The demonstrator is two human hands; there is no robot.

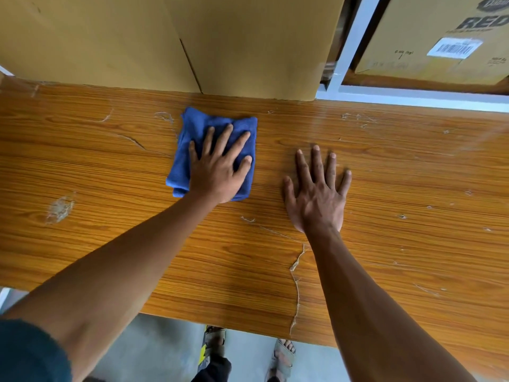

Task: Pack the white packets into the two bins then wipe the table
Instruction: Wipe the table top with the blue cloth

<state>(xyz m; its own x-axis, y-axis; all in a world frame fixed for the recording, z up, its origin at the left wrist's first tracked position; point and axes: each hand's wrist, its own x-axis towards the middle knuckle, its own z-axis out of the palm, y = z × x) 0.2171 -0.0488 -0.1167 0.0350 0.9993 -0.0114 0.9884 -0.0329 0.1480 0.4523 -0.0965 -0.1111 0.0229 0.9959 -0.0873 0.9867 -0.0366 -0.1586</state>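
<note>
Wiping step, no packets in my view.
My left hand [217,172] presses flat on the cloth [192,150]; right hand [316,194] flat on the table [413,188] beside it. Next: sweep sideways.

1. Site looked like a storeroom or warehouse.
2. Large cartons [192,37] stood at the table's [413,188] far edge.
3. Barcoded box [440,42] sat in metal racking [349,51].
4. Floor [154,351] was bare concrete.
</note>
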